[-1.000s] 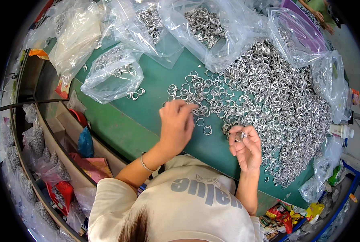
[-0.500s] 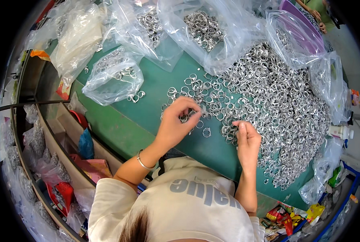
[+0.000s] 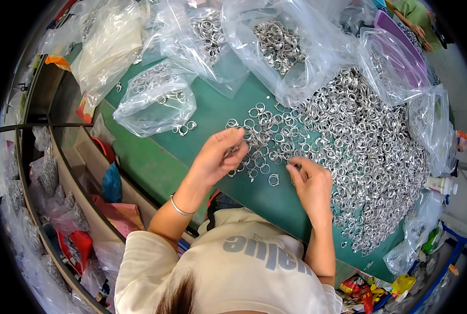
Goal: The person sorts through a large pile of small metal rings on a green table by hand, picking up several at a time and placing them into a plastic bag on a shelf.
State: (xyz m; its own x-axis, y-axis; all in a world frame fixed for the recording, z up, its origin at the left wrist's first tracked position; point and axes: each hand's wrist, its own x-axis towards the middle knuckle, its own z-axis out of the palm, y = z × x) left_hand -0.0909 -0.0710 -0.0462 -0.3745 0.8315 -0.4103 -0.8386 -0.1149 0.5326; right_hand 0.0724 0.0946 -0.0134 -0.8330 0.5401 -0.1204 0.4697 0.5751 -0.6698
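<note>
A large heap of silver metal rings (image 3: 372, 162) covers the right of the green table (image 3: 212, 110), thinning into a looser scatter of rings (image 3: 265, 131) in the middle. My left hand (image 3: 216, 157) is closed at the left edge of this scatter, with several rings partly showing between thumb and curled fingers. Over the near left edge of the heap, my right hand (image 3: 313, 186) has thumb and forefinger drawn together. What is between those fingertips, if anything, is too small to make out. One loose ring (image 3: 274, 180) lies between my hands.
Clear plastic bags of rings (image 3: 155, 99) stand along the far side, one wide open bag (image 3: 280, 47) among them. A purple basket (image 3: 401, 44) is at the far right, near another person's hand (image 3: 418, 31). Shelves (image 3: 71, 193) with bagged rings stand left.
My left hand has pulled slightly left and turned, its fingers closing higher. My right hand has shifted a little left and curled more. The whole view has shifted slightly.
</note>
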